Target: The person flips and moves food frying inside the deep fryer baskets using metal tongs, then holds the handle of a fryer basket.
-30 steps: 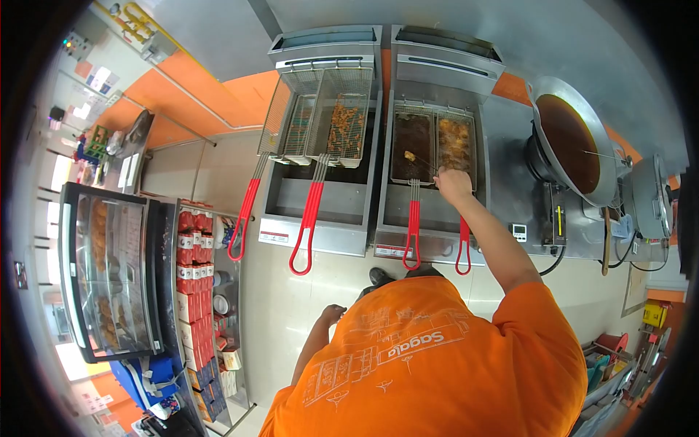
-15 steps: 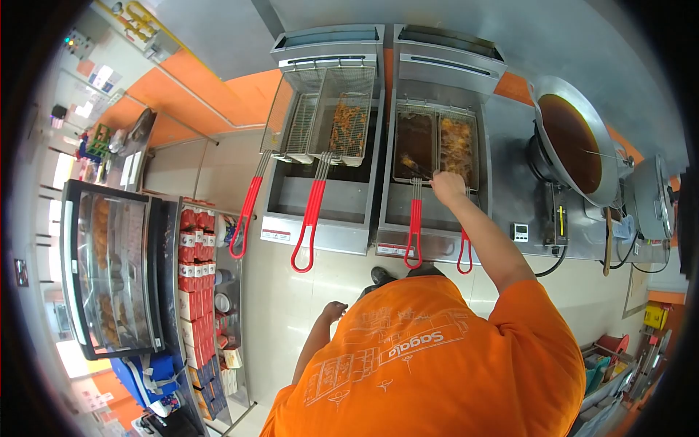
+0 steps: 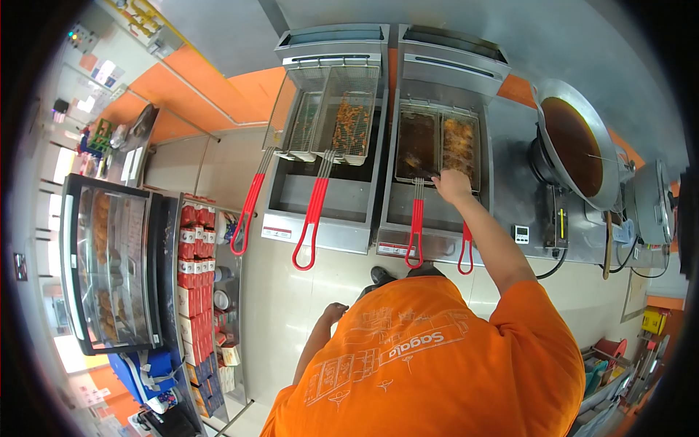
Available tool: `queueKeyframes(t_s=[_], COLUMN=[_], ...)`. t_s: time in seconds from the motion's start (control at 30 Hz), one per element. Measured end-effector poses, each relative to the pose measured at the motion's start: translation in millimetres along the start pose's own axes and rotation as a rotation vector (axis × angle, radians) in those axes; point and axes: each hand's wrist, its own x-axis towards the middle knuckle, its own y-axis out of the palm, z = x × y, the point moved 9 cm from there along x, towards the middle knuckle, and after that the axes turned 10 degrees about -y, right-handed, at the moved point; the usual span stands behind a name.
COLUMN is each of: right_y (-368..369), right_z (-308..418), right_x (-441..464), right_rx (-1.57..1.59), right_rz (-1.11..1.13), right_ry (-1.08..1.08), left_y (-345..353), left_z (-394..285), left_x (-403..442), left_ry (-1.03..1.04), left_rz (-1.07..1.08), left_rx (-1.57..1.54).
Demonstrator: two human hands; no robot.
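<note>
My right hand (image 3: 453,186) is closed on a thin dark utensil, apparently tongs (image 3: 424,173), reaching left over the right fryer. The tips dip into dark oil in the left fry basket (image 3: 417,120), near a blurred piece of food. Beside it, the right fry basket (image 3: 457,146) holds golden pieces frying in bubbling oil. My right wrist passes above a red basket handle (image 3: 467,247); another red handle (image 3: 416,229) lies to its left. My left hand (image 3: 333,313) hangs low by my body, away from the fryers, its fingers too small and turned away to make out.
The left fryer (image 3: 320,233) carries raised baskets, one with small orange-brown bits (image 3: 351,124). To the right are a wok of brown oil (image 3: 575,146), a timer (image 3: 521,234) and a burner. A glass food display (image 3: 113,266) and shelves of red boxes (image 3: 195,291) stand left.
My right hand has shifted slightly right and down with the utensil. The food piece at the tips looks lower and darker in the oil. My left hand stays low.
</note>
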Motion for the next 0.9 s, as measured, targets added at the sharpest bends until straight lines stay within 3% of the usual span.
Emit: queueKeyframes(t_s=[0.27, 0.43, 0.77, 0.9], right_y=[-37.2, -43.2, -12.7, -2.7], right_z=[-17.2, -21.4, -7.6, -1.0], right_x=[-4.5, -7.9, 7.6, 25.1], right_rx=[-0.032, -0.047, -0.089, -0.08], right_rz=[-0.044, -0.033, 0.034, 0.037], right_ry=[0.099, 0.109, 0.018, 0.018], left_y=[4.0, -0.8, -4.0, -1.9], left_z=[9.6, -0.7, 6.0, 21.5], left_x=[8.5, -7.4, 5.3, 28.9], left_ry=[-0.015, -0.005, -0.036, 0.071], left_rz=[0.048, -0.028, 0.045, 0.041], left_rx=[-0.081, 0.059, -0.039, 0.01])
